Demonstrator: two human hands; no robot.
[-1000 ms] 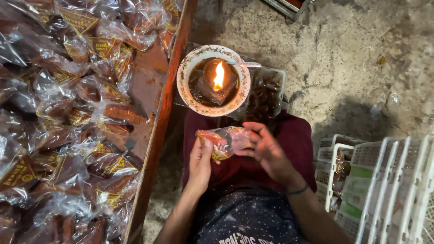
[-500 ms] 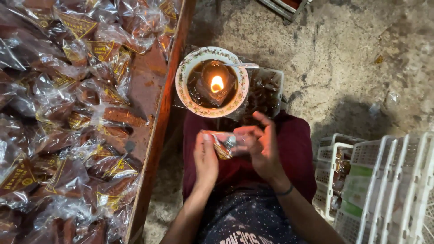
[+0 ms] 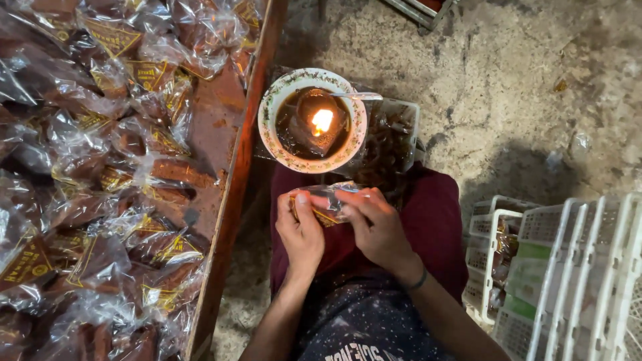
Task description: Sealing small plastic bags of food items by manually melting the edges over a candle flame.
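Observation:
My left hand (image 3: 299,230) and my right hand (image 3: 376,224) together grip a small clear plastic packet (image 3: 329,202) with brown filling and a yellow label, held over my lap on a dark red cloth (image 3: 438,227). Fingers of both hands pinch the packet's upper edge. Just beyond the packet stands a round bowl (image 3: 272,110) of dark oil with a small flame (image 3: 322,122) burning at its middle. The packet's top edge sits a short way below the bowl's near rim.
A wooden tray (image 3: 231,200) on the left holds several sealed packets (image 3: 100,200) of the same brown sweets. A clear tub (image 3: 391,137) of unwrapped brown pieces sits behind the bowl. White plastic crates (image 3: 568,267) stand at the right. The ground is rough concrete (image 3: 508,80).
The packet has been folded smaller and drawn in between both hands; my right fingers, spread before, have closed over it. The flame flickers.

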